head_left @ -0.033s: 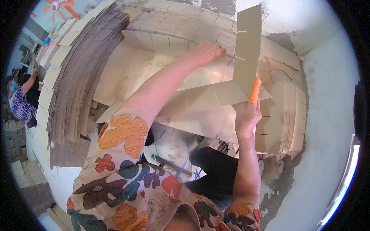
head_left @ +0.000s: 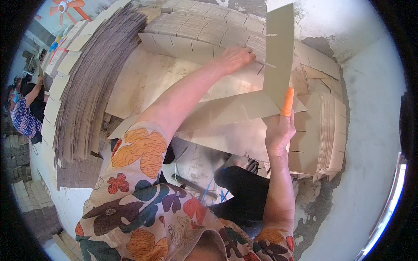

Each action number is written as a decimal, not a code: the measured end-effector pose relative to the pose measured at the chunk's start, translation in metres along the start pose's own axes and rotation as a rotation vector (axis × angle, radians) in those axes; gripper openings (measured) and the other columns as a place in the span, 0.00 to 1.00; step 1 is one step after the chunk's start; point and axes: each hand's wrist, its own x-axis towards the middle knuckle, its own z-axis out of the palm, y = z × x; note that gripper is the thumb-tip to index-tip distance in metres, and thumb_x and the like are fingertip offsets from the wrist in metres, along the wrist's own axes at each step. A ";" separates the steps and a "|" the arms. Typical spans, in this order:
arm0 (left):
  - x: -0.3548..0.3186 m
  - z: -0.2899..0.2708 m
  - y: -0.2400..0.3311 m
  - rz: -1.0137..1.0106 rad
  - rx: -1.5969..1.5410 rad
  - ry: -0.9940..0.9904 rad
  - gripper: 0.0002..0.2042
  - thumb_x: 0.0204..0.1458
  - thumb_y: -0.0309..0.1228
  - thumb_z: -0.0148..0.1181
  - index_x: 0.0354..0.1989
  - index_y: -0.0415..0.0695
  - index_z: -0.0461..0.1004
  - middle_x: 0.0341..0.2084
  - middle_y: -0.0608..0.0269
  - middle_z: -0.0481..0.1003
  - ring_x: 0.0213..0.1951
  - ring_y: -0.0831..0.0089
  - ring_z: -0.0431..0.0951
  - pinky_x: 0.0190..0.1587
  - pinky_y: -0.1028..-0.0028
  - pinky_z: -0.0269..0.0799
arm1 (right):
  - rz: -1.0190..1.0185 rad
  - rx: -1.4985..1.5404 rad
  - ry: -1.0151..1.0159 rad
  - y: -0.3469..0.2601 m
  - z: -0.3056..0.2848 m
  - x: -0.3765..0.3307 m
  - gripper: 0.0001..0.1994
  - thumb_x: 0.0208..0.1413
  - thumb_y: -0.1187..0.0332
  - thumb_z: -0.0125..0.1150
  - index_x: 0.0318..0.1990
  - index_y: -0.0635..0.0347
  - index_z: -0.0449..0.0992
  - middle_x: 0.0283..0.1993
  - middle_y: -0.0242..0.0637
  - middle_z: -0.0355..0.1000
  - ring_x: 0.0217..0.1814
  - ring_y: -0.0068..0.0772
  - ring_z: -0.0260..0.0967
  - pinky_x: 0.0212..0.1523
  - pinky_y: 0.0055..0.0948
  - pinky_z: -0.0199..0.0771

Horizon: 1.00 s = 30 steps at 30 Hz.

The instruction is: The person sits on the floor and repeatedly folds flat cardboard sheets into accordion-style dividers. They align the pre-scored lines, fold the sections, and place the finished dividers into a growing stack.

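My right hand (head_left: 280, 130) pinches cardboard strips (head_left: 279, 48); too loose, they could slip! Left hand (head_left: 237, 60) curls at the far stack (head_left: 191, 29), grip I can't tell.

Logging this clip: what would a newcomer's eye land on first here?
Probably the bright orange finger cover on the right hand, right of centre, gripping a slotted cardboard strip that stands upright. Next, perhaps, the floral shirt at the lower edge, then the orange fan at the upper left.
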 end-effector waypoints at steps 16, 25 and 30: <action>0.006 -0.041 0.010 -0.113 -0.054 -0.200 0.04 0.46 0.29 0.56 0.31 0.45 0.74 0.22 0.53 0.75 0.29 0.55 0.77 0.29 0.58 0.71 | 0.057 -0.066 -0.066 -0.012 -0.006 0.004 0.36 0.44 0.84 0.54 0.64 0.47 0.57 0.45 0.41 0.69 0.34 0.41 0.72 0.35 0.33 0.74; -0.005 -0.034 0.007 -0.079 -0.073 -0.122 0.04 0.45 0.28 0.58 0.30 0.44 0.74 0.20 0.52 0.74 0.26 0.56 0.76 0.28 0.59 0.71 | 0.029 -0.061 -0.039 -0.019 -0.019 0.001 0.31 0.41 0.85 0.55 0.58 0.60 0.62 0.44 0.48 0.67 0.33 0.53 0.71 0.31 0.42 0.75; -0.010 -0.034 0.007 -0.111 -0.069 -0.141 0.05 0.43 0.26 0.59 0.30 0.44 0.75 0.21 0.52 0.75 0.26 0.55 0.76 0.28 0.60 0.72 | 0.022 -0.040 -0.004 -0.014 -0.014 0.000 0.40 0.43 0.86 0.50 0.67 0.41 0.56 0.43 0.43 0.72 0.31 0.44 0.72 0.34 0.35 0.74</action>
